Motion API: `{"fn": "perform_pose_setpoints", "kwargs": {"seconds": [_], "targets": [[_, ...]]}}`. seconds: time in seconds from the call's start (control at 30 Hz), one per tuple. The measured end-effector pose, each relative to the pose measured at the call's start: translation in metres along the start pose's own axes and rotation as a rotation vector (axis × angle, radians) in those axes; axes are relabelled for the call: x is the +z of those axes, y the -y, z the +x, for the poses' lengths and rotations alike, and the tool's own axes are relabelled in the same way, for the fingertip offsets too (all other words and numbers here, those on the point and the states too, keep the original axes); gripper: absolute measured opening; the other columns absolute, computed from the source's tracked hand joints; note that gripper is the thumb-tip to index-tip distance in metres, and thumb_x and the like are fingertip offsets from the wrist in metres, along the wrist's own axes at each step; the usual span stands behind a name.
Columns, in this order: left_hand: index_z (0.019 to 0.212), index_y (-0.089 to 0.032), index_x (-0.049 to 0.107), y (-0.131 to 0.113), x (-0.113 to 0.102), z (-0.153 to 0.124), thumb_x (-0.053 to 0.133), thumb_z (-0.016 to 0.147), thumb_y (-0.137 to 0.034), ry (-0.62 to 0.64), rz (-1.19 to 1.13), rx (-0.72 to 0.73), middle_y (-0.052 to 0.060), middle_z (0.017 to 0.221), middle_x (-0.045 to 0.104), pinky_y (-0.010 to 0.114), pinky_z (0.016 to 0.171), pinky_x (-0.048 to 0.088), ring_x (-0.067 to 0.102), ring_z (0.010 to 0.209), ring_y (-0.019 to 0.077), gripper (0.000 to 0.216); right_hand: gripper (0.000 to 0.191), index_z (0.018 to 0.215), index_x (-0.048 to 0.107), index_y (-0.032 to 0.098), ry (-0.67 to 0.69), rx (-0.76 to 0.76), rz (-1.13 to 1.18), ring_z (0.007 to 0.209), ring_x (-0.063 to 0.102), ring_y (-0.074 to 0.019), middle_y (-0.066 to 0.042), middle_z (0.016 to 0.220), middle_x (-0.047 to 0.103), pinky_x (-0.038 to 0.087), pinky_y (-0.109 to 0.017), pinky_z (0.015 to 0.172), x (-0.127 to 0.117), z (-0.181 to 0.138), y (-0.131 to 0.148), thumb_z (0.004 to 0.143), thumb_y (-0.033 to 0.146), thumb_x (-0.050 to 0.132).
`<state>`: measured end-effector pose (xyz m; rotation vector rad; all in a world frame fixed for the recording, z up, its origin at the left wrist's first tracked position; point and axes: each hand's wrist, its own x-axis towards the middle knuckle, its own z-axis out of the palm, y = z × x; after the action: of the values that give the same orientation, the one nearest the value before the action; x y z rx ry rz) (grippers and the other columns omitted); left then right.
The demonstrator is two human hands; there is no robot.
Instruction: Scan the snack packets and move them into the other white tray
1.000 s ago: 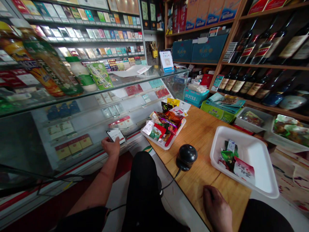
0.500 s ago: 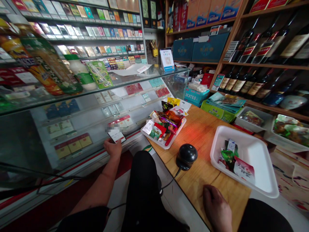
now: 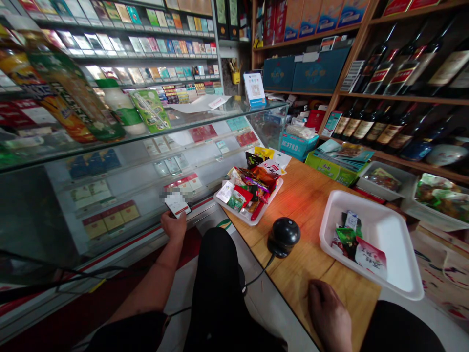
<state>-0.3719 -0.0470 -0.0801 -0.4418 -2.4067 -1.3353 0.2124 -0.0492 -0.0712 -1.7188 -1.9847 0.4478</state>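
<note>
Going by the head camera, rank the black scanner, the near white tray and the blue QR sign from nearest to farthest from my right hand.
From the right hand:
1. Near white tray, just right of it on the table.
2. Black scanner, ahead and left; close to the tray's distance.
3. Blue QR sign, far off on the glass counter.

Your left hand [image 3: 173, 226] before glass case [image 3: 120, 195], scanner [image 3: 283, 237] on table [image 3: 304, 195] between two trays, your right hand [image 3: 330, 318] on near edge.

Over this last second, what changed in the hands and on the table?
The left hand, holding the phone, lifted slightly toward the glass display case. A red glow has appeared on the wooden table beyond the black scanner. The right hand stayed resting at the table's near edge; both white trays, near and far, are unmoved.
</note>
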Motion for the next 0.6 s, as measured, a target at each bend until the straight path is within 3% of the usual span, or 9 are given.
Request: {"fn": "perform_pose_setpoints", "kwargs": {"seconds": [0.33,0.6], "targets": [[0.106,-0.014,0.055,-0.0001,0.0087,-0.0015,0.077,0.065,-0.027,-0.004,-0.062,-0.053,0.009,0.104,0.057,0.045,0.098,0.044,0.056,0.1,0.027,0.048,0.034,0.1,0.067,0.024,0.014,0.026,0.007,0.088,0.073,-0.0235,-0.006,0.107,0.074,0.054,-0.03,0.068,-0.0019,-0.0005,0.0022,0.096,0.046,0.041],[0.106,-0.014,0.056,0.0012,0.0067,0.0008,0.076,0.068,-0.032,0.024,-0.098,-0.088,0.009,0.104,0.057,0.046,0.096,0.045,0.057,0.098,0.0259,0.047,0.035,0.102,0.067,0.024,0.018,0.016,-0.007,0.086,0.072,-0.0232,-0.006,0.107,0.074,0.053,-0.031,0.067,0.0015,-0.0002,-0.0009,0.097,0.045,0.04]]}}
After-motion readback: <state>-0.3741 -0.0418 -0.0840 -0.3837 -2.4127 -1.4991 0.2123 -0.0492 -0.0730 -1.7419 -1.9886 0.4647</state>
